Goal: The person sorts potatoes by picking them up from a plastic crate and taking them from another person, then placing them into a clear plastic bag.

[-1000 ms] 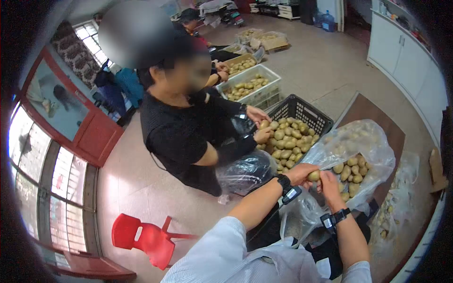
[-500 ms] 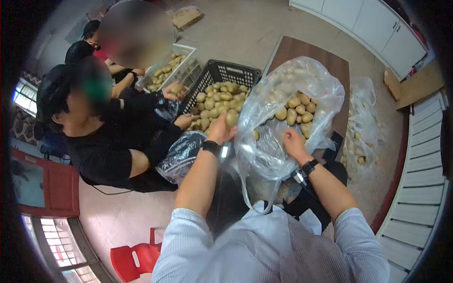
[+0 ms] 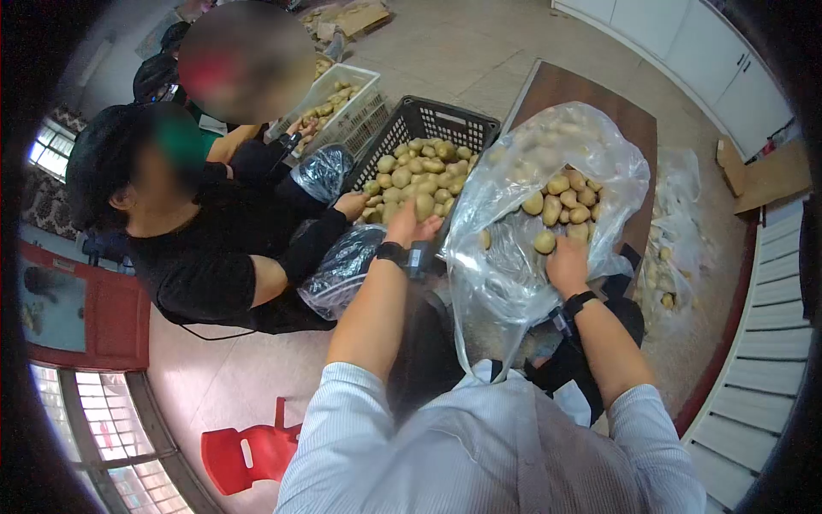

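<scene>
One potato (image 3: 545,242) sits just left of the right hand (image 3: 568,267) — left hand (image 3: 409,228) at near edge of black crate (image 3: 454,120); whether fingers clamp, unclear.

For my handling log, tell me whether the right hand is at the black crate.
No, the right hand is at the opening of the clear plastic bag.

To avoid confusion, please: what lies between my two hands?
In the head view, mostly the clear bag with some produce lies between your left hand and right hand.

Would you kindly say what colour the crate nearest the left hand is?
The crate is black, clearest in the head view.
</scene>
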